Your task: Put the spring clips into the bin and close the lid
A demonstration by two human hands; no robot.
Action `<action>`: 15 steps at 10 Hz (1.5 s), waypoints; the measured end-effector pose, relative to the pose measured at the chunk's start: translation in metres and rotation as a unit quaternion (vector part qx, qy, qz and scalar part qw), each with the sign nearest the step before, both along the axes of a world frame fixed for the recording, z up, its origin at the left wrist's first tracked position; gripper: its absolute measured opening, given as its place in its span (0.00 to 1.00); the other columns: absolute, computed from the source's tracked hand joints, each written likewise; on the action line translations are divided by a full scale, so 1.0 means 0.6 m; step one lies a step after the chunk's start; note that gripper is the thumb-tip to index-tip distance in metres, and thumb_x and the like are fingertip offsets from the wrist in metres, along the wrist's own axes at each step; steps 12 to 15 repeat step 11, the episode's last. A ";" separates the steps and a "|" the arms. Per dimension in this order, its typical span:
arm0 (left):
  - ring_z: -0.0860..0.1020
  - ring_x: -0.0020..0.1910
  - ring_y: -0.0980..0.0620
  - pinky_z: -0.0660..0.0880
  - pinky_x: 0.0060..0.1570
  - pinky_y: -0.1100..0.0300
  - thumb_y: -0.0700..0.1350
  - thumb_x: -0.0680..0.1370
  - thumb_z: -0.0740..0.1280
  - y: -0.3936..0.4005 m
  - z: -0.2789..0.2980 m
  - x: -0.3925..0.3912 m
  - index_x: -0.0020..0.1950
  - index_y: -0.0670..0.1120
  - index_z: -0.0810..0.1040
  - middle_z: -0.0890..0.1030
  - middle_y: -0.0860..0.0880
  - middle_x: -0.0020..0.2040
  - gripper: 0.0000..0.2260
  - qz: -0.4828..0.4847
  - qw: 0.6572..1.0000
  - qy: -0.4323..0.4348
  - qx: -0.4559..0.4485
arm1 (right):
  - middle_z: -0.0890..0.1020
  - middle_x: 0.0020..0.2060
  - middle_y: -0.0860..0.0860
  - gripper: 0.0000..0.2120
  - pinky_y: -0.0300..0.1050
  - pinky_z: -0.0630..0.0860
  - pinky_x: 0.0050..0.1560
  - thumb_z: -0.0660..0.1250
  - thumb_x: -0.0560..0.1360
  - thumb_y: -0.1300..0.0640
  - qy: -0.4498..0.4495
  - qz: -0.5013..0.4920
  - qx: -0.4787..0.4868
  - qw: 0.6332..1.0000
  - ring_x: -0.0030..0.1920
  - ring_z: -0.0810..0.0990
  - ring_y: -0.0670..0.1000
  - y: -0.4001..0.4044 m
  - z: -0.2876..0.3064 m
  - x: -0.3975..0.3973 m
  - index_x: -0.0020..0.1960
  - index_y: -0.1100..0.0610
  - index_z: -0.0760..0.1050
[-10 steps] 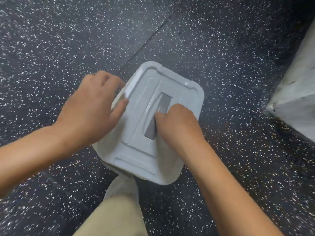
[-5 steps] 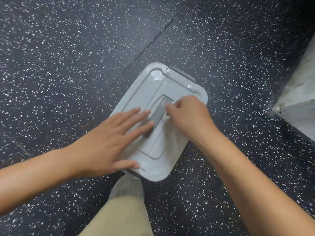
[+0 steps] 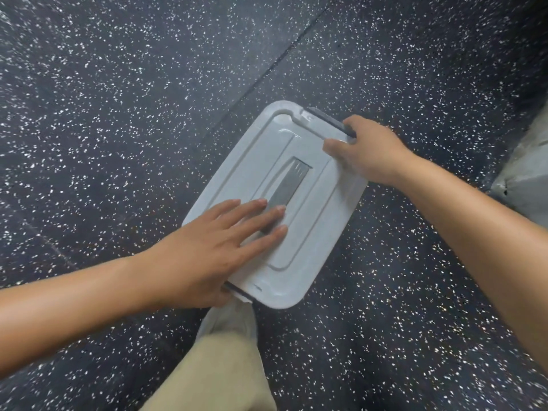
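Head view: both hands on the closed bin lid

Head view, looking down on a white bin whose lid (image 3: 314,203) sits flat over it, on a dark speckled floor (image 3: 118,114) at frame centre. The left hand (image 3: 213,250) lies open and flat on the lid's 7 o'clock part, fingers (image 3: 261,221) spread and extended toward 2 o'clock; two fingertips overlap the near end of the grey handle (image 3: 289,185) recessed in the lid's middle. Its thumb side reaches the dark latch (image 3: 237,289) at the lid's 6 o'clock edge. The right hand (image 3: 370,152) is curled over the lid's 1 o'clock corner, thumb on top of the lid, fingers wrapped over the dark far latch (image 3: 326,118). No spring clips are visible; the lid hides the bin's interior. A khaki trouser leg (image 3: 216,372) enters at 6 o'clock, and a grey block (image 3: 525,176) stands at 3 o'clock.
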State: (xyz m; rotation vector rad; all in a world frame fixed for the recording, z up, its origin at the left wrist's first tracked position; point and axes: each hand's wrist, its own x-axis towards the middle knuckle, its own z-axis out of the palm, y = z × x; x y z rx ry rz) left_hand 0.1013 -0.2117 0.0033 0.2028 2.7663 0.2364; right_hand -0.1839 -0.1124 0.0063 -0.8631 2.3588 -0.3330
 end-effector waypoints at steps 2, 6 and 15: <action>0.61 0.76 0.33 0.66 0.69 0.39 0.61 0.61 0.74 0.006 0.020 -0.019 0.78 0.39 0.61 0.59 0.36 0.79 0.52 -0.044 0.997 -0.005 -0.062 | 0.80 0.61 0.53 0.23 0.49 0.73 0.52 0.69 0.77 0.45 0.026 -0.039 -0.054 0.997 0.58 0.78 0.55 0.004 -0.008 0.007 0.67 0.55 0.73; 0.68 0.70 0.39 0.74 0.59 0.42 0.69 0.71 0.65 -0.002 0.041 -0.046 0.74 0.47 0.67 0.67 0.43 0.74 0.39 -0.049 0.999 -0.002 -0.023 | 0.79 0.55 0.53 0.16 0.49 0.73 0.50 0.69 0.79 0.48 0.083 -0.049 -0.134 0.986 0.51 0.77 0.54 0.014 -0.030 0.026 0.61 0.56 0.75; 0.71 0.50 0.50 0.67 0.45 0.58 0.61 0.81 0.56 0.142 0.048 -0.169 0.56 0.49 0.76 0.76 0.51 0.52 0.18 0.010 0.992 0.103 0.075 | 0.75 0.71 0.53 0.26 0.53 0.71 0.67 0.55 0.83 0.42 -0.050 0.069 0.043 0.995 0.66 0.75 0.52 0.315 -0.048 0.007 0.76 0.53 0.63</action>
